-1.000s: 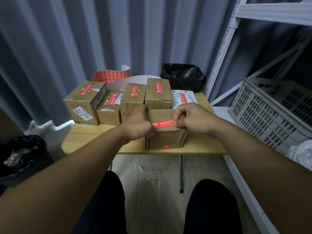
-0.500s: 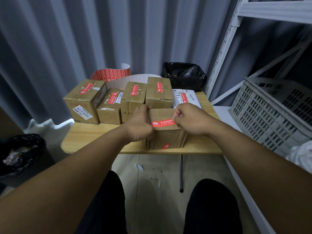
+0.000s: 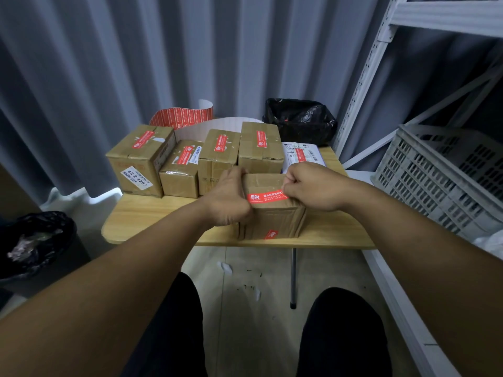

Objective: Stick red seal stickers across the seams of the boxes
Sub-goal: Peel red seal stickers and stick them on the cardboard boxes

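Wooden table (image 3: pixel 152 213) before grey curtain (image 3: pixel 109 63); metal shelving (image 3: pixel 381 36) and grey crate (image 3: pixel 441 170) at right.

Front box (image 3: pixel 272 216) stood at table's near edge, red seal sticker (image 3: pixel 268 197) across its top.

Left hand (image 3: pixel 228 202) gripped box's left side. Right hand (image 3: pixel 313 189), fingers curled, pinched sticker's right end.

Versus half second earlier: hands and box unmoved.

Fingertips hidden; sticker print illegible.
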`<move>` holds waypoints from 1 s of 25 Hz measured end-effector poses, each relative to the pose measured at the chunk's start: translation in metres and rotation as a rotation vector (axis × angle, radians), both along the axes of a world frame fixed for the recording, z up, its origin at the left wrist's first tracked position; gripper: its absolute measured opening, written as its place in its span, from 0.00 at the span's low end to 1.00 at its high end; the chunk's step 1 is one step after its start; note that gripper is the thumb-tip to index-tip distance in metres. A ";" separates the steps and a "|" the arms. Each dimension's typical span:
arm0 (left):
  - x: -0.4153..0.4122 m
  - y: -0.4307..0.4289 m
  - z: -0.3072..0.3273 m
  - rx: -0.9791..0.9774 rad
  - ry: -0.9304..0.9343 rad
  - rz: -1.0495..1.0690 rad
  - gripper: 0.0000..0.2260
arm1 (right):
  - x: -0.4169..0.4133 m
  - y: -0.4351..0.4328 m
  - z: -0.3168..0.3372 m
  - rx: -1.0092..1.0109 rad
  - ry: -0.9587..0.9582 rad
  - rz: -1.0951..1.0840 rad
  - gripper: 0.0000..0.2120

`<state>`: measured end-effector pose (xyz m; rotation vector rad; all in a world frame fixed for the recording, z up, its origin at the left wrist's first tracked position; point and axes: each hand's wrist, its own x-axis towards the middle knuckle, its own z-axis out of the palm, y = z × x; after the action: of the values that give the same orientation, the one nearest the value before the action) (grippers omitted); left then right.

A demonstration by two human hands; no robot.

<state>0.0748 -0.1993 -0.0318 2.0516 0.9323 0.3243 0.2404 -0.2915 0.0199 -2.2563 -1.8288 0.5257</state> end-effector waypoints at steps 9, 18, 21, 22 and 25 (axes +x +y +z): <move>0.001 -0.001 0.000 0.043 0.021 0.010 0.36 | -0.008 0.005 0.015 -0.026 0.044 -0.050 0.14; -0.001 0.000 -0.002 0.024 0.011 0.011 0.37 | 0.003 0.008 0.003 0.170 0.452 -0.284 0.07; -0.001 0.001 -0.002 0.028 0.019 0.013 0.37 | 0.003 0.004 0.001 0.156 0.482 -0.309 0.07; -0.001 0.000 -0.002 0.025 0.020 0.015 0.37 | 0.002 0.002 0.000 0.165 0.499 -0.319 0.07; -0.001 0.001 -0.001 0.017 0.022 0.014 0.39 | -0.008 0.002 -0.001 0.210 0.554 -0.329 0.13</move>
<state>0.0734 -0.1986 -0.0333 2.0686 0.9607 0.3181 0.2325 -0.2896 0.0190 -1.9536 -1.1612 0.7592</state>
